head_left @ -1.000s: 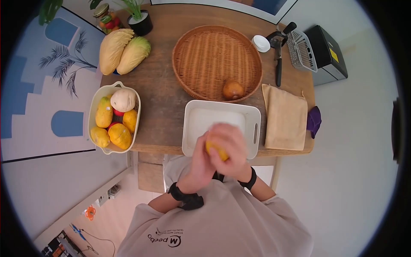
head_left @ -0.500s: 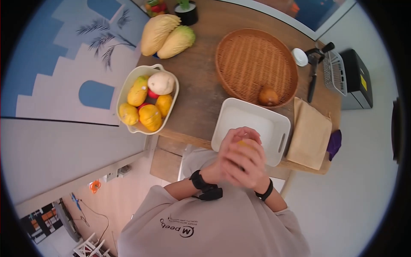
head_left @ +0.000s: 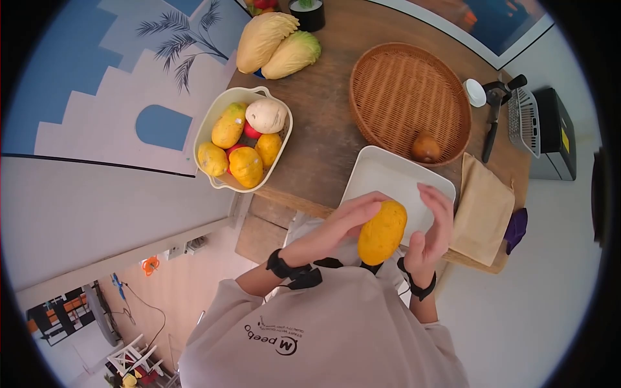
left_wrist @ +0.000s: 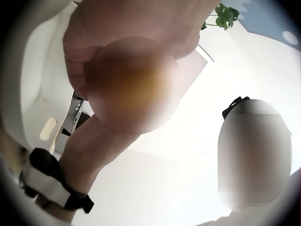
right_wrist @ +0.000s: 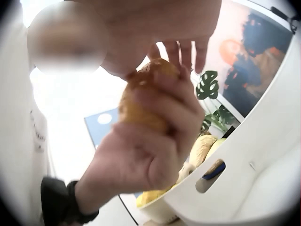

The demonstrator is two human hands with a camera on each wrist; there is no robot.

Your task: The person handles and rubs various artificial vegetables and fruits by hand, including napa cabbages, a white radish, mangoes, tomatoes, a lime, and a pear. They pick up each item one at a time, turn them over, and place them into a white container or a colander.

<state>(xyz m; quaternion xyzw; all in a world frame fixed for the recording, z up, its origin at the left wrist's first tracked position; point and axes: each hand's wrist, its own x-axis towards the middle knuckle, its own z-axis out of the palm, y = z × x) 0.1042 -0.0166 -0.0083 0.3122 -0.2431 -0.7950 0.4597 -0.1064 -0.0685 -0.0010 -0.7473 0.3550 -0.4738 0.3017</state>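
Observation:
My left hand (head_left: 349, 220) grips an oval yellow fruit (head_left: 381, 233) with speckled skin, held over the near edge of a white rectangular tub (head_left: 391, 171). In the right wrist view the left hand's fingers curl round the fruit (right_wrist: 141, 103). To the right of the fruit is my right hand (head_left: 435, 226), its fingers extended and thumb apart, with a gap between palm and fruit in the head view. A blurred patch covers much of the held fruit in the left wrist view.
A cream basket (head_left: 284, 139) on the left holds several yellow fruits and a pale round one. Behind the tub, a round wicker tray (head_left: 404, 84) carries a brown round fruit (head_left: 425, 148). On the right lie a folded beige cloth (head_left: 482, 210) and a black-handled knife (head_left: 490, 142).
Both hands were cupped together round the fruit; now the right hand has drawn away to the right and the left alone holds it. The head view has turned, shifting the table rightward.

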